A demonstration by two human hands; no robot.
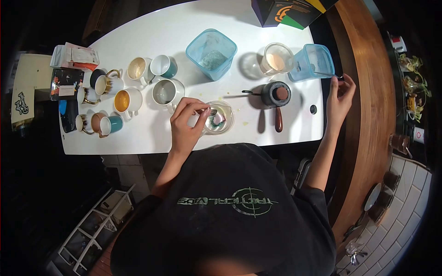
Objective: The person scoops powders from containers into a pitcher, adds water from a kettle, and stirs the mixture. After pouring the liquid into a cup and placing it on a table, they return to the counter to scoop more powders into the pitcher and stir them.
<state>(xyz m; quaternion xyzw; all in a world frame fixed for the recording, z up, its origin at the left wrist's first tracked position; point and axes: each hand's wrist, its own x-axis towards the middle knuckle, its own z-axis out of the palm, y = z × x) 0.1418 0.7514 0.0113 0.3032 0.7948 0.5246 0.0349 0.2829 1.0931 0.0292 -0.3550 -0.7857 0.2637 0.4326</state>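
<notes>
My left hand pinches a small metal spoon above a clear cup. Pinkish-white and dark green material lies at the bottom of the cup. Out to the right, my right hand has its fingers closed on the dark handle of a long spoon. That spoon's metal end reaches into a translucent blue container. Between my hands stands a dark round pot-like vessel with a brown knob and a wooden handle. Behind it is a clear cup with peach-coloured contents.
A larger blue container holding pale powder stands at the back. Several mugs crowd the left side, near packets. A dark box sits at the far edge. A wooden counter runs along the right.
</notes>
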